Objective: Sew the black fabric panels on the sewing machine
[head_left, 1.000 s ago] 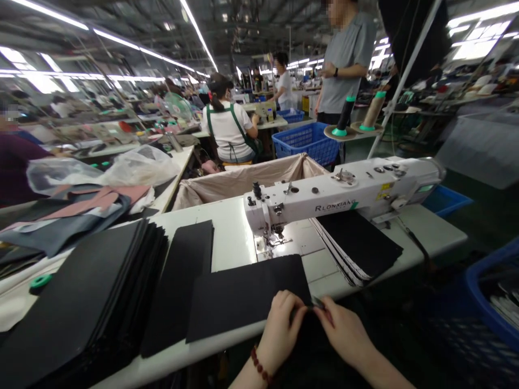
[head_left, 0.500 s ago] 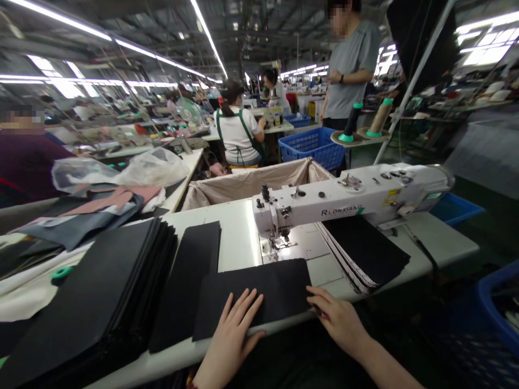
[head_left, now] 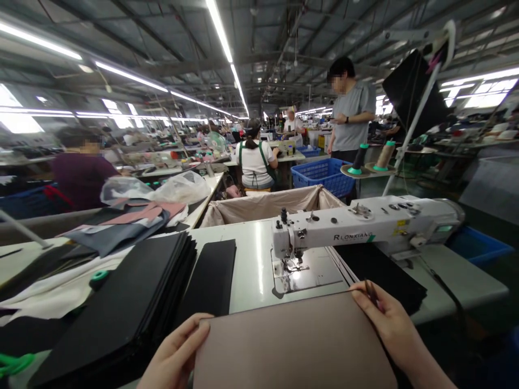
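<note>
Two bare hands hold a taupe rectangular panel (head_left: pixel 292 343) up at the near side of a pale table (head_left: pixel 251 273), in front of a white sewing machine (head_left: pixel 324 229). The fingers of the left hand (head_left: pixel 178 348) are closed on the panel's far left corner, thumb on the taupe face. The fingers of the right hand (head_left: pixel 385 319) are closed at its far right corner, and that hand also holds a slim dark tool (head_left: pixel 371 293), too dim to name. The panel lies between the two hands, its taupe face toward the viewer. Its far edge runs left to right, rising slightly to the right; the near edge is cut off, though the long axis appears to run sideways. Left of the panel are a tall stack of black panels (head_left: pixel 133 294) and, just beside it, a narrower black pile (head_left: pixel 213 278). A green spool (head_left: pixel 99 278) sits left of the tall stack. To the right, dark sheets with pale edges (head_left: pixel 381 273) lie partly under the machine's arm. Beyond the table stands a cloth-lined bin (head_left: pixel 263 208).
</note>
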{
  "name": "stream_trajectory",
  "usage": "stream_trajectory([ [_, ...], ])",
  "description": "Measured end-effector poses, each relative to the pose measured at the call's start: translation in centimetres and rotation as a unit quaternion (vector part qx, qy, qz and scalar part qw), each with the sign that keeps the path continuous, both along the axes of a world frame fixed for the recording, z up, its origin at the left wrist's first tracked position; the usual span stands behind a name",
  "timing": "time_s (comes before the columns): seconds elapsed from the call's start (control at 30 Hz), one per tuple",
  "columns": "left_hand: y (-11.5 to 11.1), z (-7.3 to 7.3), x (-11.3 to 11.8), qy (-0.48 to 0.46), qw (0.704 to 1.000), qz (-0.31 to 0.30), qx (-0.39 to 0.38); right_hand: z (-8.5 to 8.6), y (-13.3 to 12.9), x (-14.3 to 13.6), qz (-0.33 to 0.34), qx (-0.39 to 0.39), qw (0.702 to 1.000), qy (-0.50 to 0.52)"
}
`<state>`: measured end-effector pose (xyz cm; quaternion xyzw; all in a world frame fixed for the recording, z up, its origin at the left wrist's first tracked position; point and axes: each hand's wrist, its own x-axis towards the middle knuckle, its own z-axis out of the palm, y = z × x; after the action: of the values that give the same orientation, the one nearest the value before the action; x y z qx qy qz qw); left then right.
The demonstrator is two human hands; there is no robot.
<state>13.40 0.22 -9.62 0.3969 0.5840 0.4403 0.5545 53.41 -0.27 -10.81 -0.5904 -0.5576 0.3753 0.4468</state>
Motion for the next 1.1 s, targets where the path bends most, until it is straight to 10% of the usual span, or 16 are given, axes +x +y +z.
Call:
stream_trajectory([
  [0.3, 0.5, -1.5, 1.4, -0.083, 0.995, 0.050, 0.003, -0.4, -0.4, -0.9, -0.010, -0.035, 0.997, 0.071],
  [0.53, 0.6, -2.0, 2.3, -0.170, 0.981, -0.079, -0.053, -0.6, 0.4, -0.7, -0.043, -0.053, 0.993, 0.091],
  [1.1, 0.1, 1.1, 3.0, -0.133, 0.986, -0.101, -0.002, -6.5, 2.9, 3.3, -0.111, -0.096, 0.989, 0.035],
])
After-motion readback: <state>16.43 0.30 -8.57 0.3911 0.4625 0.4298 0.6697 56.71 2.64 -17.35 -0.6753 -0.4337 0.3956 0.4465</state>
